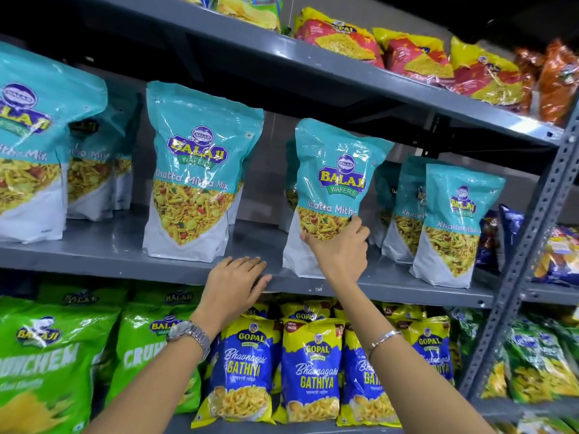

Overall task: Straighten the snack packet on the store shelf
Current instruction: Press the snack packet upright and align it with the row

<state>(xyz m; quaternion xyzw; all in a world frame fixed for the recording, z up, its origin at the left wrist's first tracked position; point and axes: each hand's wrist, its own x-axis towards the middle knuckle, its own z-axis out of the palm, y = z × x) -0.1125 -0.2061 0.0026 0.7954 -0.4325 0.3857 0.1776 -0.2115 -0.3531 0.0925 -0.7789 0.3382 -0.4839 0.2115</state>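
Note:
A teal and white Balaji snack packet (pixel 335 170) stands on the grey middle shelf (pixel 125 255), leaning slightly to the right. My right hand (pixel 340 249) presses against its lower front, fingers spread over the clear window and thumb at the left. My left hand (pixel 236 281) lies flat on the shelf's front edge, palm down, holding nothing. A matching packet (pixel 197 183) stands upright to the left, apart from both hands.
More teal packets stand at the far left (pixel 28 145) and at the right (pixel 451 220). Blue Gopal packets (pixel 308 368) and green Balaji bags (pixel 40 355) fill the shelf below. Red and yellow packets (pixel 416 57) lie on the shelf above. A slotted upright post (pixel 526 245) stands right.

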